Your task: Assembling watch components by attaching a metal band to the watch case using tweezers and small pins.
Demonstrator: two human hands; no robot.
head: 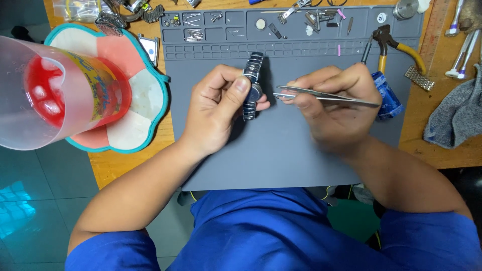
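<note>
Over the grey work mat (281, 150) on the wooden surface (442, 150), the left hand (218, 108) has its grip clenched around a metal-banded wristwatch (252, 85), held upright just above the mat. The right hand (334, 103) pinches steel tweezers (321, 95), tips pointing at the watch case. Yellow-handled pliers (394, 47) lie near the mat's far right corner

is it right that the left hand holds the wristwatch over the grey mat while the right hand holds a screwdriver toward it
Not quite. The right hand holds metal tweezers, not a screwdriver, with the tips pointed at the wristwatch. The rest stands: the left hand holds the watch over the grey mat, as the head view shows.
</note>
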